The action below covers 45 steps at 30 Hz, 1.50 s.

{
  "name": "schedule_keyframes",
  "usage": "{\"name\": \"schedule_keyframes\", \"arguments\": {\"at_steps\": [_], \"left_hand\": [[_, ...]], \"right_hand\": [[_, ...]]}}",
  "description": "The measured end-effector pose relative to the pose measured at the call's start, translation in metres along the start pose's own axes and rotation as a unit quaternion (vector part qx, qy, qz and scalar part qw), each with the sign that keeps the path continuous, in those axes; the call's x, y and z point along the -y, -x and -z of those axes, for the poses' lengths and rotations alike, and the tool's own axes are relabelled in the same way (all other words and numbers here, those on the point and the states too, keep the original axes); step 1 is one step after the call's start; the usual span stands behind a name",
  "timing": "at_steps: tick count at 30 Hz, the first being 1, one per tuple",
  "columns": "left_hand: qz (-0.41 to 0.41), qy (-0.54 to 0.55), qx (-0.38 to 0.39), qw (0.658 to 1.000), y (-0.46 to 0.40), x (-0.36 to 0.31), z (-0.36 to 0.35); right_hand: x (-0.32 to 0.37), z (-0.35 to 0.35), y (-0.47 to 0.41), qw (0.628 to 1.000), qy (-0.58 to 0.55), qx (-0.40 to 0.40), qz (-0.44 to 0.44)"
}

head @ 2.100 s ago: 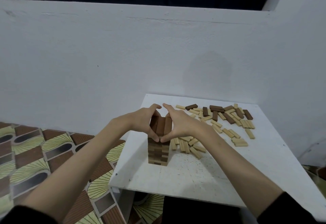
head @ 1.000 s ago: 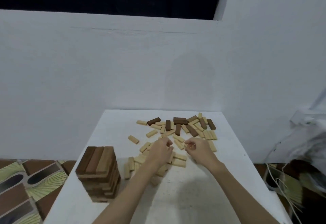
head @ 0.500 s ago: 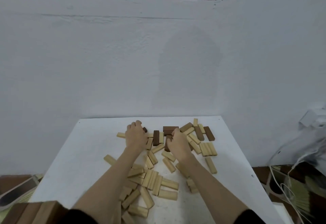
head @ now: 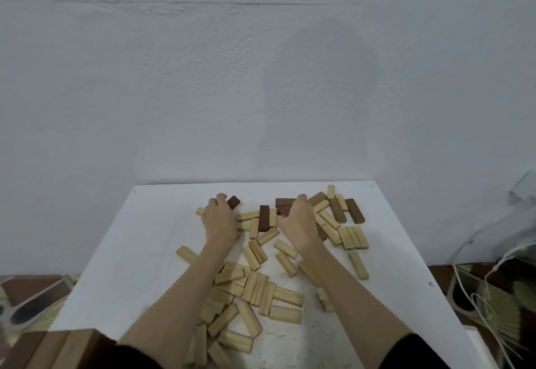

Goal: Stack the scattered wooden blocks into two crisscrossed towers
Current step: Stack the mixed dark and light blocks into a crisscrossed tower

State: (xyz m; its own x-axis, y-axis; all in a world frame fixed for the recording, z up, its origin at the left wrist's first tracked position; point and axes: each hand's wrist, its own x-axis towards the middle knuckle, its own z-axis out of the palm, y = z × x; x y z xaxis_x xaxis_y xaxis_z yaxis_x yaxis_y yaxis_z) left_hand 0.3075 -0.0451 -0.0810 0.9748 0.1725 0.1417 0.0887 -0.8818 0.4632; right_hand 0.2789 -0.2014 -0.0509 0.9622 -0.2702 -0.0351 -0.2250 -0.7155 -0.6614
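I see both hands out at the far side of the white table [head: 121, 255], down in the scattered blocks. Left hand [head: 219, 221] has fingers curled over a dark block [head: 233, 202] at the far left of the scatter; looks like it grips it, thumb side hidden. Right hand [head: 298, 223] is curled over a pair of dark blocks [head: 283, 203] lying side by side; I can't tell if it actually holds them or just rests on top.

Between the hands: one more dark block [head: 264, 217] standing lengthwise among light ones. Right of the right hand, two dark blocks [head: 354, 210] angled, with light blocks around them and a neat row of light blocks [head: 353, 237] just nearer.

Near half of the table: a loose pile of light blocks [head: 255, 290] between my forearms, some side by side, some crossed. A single light block [head: 358, 264] lies apart on the right.

Finished tower [head: 61, 348] is at the bottom-left corner, only its top layer visible, mixed brown and light planks. White wall [head: 261, 78] behind the table, white cables [head: 478, 299] on the floor to the right.
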Motion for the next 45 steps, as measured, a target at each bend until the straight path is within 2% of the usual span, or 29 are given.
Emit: {"name": "schedule_keyframes", "arguments": {"at_steps": [2, 4, 6, 8, 11, 20, 25, 27, 31, 33, 36, 41, 45], "left_hand": [[0.011, 0.054, -0.026, 0.998, 0.005, -0.001, 0.001], [0.022, 0.115, -0.051, 0.992, 0.011, -0.004, 0.002], [0.035, 0.17, -0.067, 0.982, 0.016, -0.005, 0.002], [0.038, 0.203, -0.064, 0.976, 0.018, -0.004, 0.001], [0.046, 0.23, -0.062, 0.97, 0.02, -0.005, 0.004], [0.051, 0.283, -0.075, 0.955, 0.04, -0.016, 0.021], [0.066, 0.308, -0.094, 0.944, 0.051, -0.011, 0.034], [0.074, 0.31, -0.096, 0.943, 0.056, -0.008, 0.037], [0.08, 0.318, -0.076, 0.942, 0.068, -0.006, 0.04], [0.078, 0.33, -0.06, 0.939, 0.073, -0.006, 0.041], [0.071, 0.339, -0.033, 0.938, 0.083, -0.008, 0.046], [0.014, 0.344, 0.031, 0.938, 0.122, -0.01, 0.06], [-0.05, 0.288, 0.091, 0.952, 0.158, -0.008, 0.062]], "right_hand": [[0.005, 0.009, -0.004, 0.998, -0.05, 0.033, 0.023], [0.012, 0.014, -0.009, 0.993, -0.054, 0.089, 0.052], [0.016, 0.012, -0.015, 0.982, 0.026, 0.16, 0.095], [0.018, 0.008, -0.02, 0.954, 0.151, 0.23, 0.116], [0.022, 0.001, -0.027, 0.931, 0.229, 0.263, 0.103], [0.025, -0.004, -0.024, 0.951, 0.183, 0.237, 0.076], [0.024, 0.009, -0.009, 0.969, 0.185, 0.132, 0.1], [0.025, 0.017, -0.005, 0.959, 0.229, 0.15, 0.077], [0.023, 0.021, 0.008, 0.926, 0.281, 0.254, 0.005], [0.018, 0.019, 0.014, 0.933, 0.255, 0.254, 0.011], [0.014, 0.023, 0.029, 0.958, 0.209, 0.193, 0.029], [0.003, 0.048, 0.08, 0.993, 0.036, 0.105, 0.03], [-0.022, 0.064, 0.122, 0.992, 0.045, 0.115, 0.027]]}}
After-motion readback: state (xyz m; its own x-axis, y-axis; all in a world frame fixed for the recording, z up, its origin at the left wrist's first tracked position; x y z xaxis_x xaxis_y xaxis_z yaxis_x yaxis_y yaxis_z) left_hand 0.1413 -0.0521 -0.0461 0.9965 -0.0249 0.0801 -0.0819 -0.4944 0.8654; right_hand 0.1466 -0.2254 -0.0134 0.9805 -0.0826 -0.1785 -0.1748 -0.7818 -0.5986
